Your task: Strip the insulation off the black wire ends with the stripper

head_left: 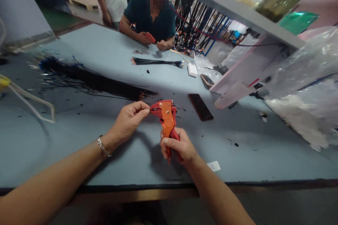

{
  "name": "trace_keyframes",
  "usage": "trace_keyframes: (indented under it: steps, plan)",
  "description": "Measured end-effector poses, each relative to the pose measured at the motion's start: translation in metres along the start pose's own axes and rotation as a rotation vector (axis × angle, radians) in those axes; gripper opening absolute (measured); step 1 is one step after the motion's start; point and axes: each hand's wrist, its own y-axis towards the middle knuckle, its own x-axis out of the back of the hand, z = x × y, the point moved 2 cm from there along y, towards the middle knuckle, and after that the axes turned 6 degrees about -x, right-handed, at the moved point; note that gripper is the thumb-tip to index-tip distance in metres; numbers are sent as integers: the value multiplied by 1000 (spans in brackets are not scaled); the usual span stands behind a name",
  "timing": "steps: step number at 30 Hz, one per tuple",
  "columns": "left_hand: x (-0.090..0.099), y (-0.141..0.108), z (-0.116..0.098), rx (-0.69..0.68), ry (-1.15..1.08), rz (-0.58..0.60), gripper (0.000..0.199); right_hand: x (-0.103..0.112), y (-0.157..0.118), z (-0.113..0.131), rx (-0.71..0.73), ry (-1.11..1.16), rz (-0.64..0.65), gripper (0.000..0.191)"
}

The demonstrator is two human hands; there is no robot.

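The left hand (128,121) reaches in over the grey-blue counter (245,167), its thumb and forefinger pinched on a thin dark wire (151,109), mostly hidden, at the nose of a red and orange wire stripper (167,112). The right hand (182,146) has its fingers wrapped around the handles of the stripper, which is held up above the near middle of the counter with its nose to the left. A silvery bracelet (103,146) circles the left wrist. To the left and farther off lies a large bundle of black wires (100,82), with copper-coloured tips at its right end and blue and silvery ones at its left. Beyond it, a smaller wire bundle (158,62) lies crosswise in front of a seated co-worker in a dark teal shirt (148,10), whose hands hold a red object (150,37). Right of the stripper lies a dark smartphone (200,107); farther back are a second phone (207,80) and a small white box (192,70). A white label (213,166) lies just beside the right forearm, and clear plastic bags (303,77) are heaped at the far right.
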Motion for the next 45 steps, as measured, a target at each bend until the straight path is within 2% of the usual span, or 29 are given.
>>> trace_keyframes:
  steps: [4, 9, 12, 16, 21, 26, 31, 35, 39, 42, 45]
  plan:
    - [1, 1, 0, 14, -11, -4, 21, 7, 0, 1, 2, 71, -10, 27]
    - [9, 5, 9, 47, -97, -138, 19, 22, -4, 12, 71, 207, -153, 22]
    - [10, 5, 11, 54, -102, -130, 19, 20, -3, 16, 64, 161, -97, 27]
    - [5, 2, 8, 47, -97, -86, 20, 10, -1, 11, -13, 89, 16, 34]
    - [4, 0, 4, 39, -54, -80, 20, 8, -1, 7, -38, 72, 34, 33]
    - [3, -2, 0, 8, 78, -22, 21, 8, 1, 7, -23, -22, 19, 36]
    - [1, -3, -6, 28, 116, -31, 20, 5, -5, 13, 94, -311, -64, 32]
    - [1, -2, -2, 47, 29, -54, 21, 2, -11, 21, 331, -862, -301, 25]
    - [-1, -3, 7, 123, -192, -27, 20, -1, -12, 19, 573, -1377, -521, 41]
    - [-5, -4, 11, 220, -355, -10, 24, -2, -10, 16, 673, -1550, -547, 43]
    - [-8, -4, 10, 280, -438, -3, 24, -3, -9, 15, 759, -1581, -553, 41]
